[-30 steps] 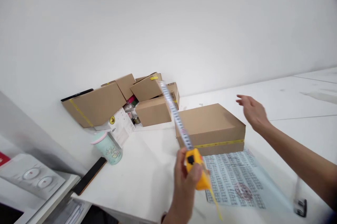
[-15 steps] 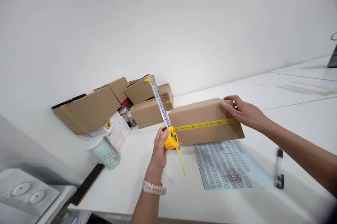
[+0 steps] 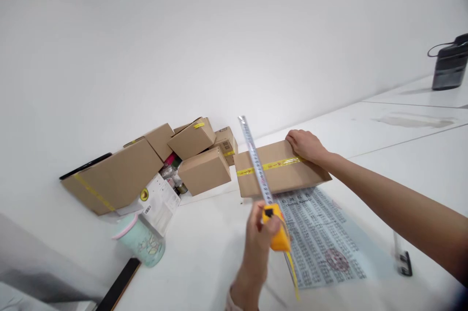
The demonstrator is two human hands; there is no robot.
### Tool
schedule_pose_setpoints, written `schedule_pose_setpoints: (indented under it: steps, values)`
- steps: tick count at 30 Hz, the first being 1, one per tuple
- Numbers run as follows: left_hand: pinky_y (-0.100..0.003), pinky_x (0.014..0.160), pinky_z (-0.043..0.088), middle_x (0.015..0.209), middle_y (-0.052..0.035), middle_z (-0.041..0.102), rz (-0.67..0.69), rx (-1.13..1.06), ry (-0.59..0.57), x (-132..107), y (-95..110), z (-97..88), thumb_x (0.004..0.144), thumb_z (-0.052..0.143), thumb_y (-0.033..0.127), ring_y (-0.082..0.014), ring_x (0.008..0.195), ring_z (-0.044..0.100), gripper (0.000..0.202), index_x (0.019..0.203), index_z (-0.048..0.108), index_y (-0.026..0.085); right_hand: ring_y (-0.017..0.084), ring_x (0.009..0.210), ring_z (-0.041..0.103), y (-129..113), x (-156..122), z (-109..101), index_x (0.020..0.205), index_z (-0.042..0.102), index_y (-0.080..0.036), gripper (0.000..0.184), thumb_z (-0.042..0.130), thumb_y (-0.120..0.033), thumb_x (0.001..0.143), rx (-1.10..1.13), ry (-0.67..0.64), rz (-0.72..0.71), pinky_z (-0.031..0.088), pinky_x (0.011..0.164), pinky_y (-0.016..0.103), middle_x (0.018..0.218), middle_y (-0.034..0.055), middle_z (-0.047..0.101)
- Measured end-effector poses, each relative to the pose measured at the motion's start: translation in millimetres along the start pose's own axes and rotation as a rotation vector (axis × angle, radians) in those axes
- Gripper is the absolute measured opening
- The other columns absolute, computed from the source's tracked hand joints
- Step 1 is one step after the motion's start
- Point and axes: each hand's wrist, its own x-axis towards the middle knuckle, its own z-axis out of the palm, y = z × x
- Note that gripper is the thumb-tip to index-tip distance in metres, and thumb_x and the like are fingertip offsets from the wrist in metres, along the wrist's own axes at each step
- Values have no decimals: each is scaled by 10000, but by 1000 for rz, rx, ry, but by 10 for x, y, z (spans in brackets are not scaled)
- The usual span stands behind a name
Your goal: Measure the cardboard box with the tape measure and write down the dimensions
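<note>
A yellow tape measure (image 3: 281, 235) is gripped in my left hand (image 3: 258, 240), its thumb on the case. The silvery blade (image 3: 255, 157) is drawn out, pointing up and away across the front of a cardboard box (image 3: 272, 182). From the case hangs a yellow strap (image 3: 293, 274). My right hand (image 3: 306, 145) has its fingers wrapped over the top far edge of that box, which is sealed with yellow tape and sits tilted on the table. Under the box's near side lies a printed sheet (image 3: 325, 242) with a red round stamp.
Several cardboard boxes (image 3: 204, 174) are piled by the wall at left. A mint tumbler (image 3: 141, 240) stands near a white printed package (image 3: 161, 204). A clear, black-ended pen-like item (image 3: 405, 263) lies at right; a dark bottle (image 3: 450, 65) stands at the far right.
My left hand has moved right and nearer with the tape measure, its blade now across the box. My right hand has shifted left along the box's edge, and the box leans back more.
</note>
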Motion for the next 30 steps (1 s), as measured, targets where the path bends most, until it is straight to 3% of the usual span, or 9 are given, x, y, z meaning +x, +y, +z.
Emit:
schedule_pose_setpoints:
  steps: [5, 11, 22, 30]
  values:
    - [-270, 548, 527, 882, 10, 549, -172, -101, -17, -77, -406, 244, 684, 751, 581, -142, 601, 631, 536, 1005, 526, 216, 273, 930, 624, 12, 3, 84, 1212, 589, -174, 412, 325, -100, 904, -32, 30, -120, 375, 883, 411, 981, 117, 720]
    - [-243, 497, 482, 947, -13, 535, -243, -171, 20, -41, -474, 330, 645, 763, 581, -157, 656, 640, 574, 1027, 537, 218, 268, 953, 577, -13, -22, 69, 1409, 487, -231, 570, 288, -63, 901, -107, 35, -276, 359, 869, 393, 1036, 105, 685]
    - [-292, 538, 519, 889, 21, 550, -281, -200, 14, -138, -563, 436, 638, 770, 597, -121, 518, 607, 597, 1033, 516, 228, 247, 821, 513, -35, 37, 16, 1422, 527, -372, 587, 341, -111, 929, -209, -8, -361, 337, 766, 378, 975, 102, 640]
    - [-257, 661, 501, 868, 10, 563, -220, -207, 35, -120, -746, 443, 604, 833, 570, -115, 678, 565, 598, 991, 568, 198, 236, 819, 536, -47, 47, 2, 1415, 551, -377, 597, 411, -90, 910, -349, -41, -423, 317, 727, 351, 1022, 116, 644]
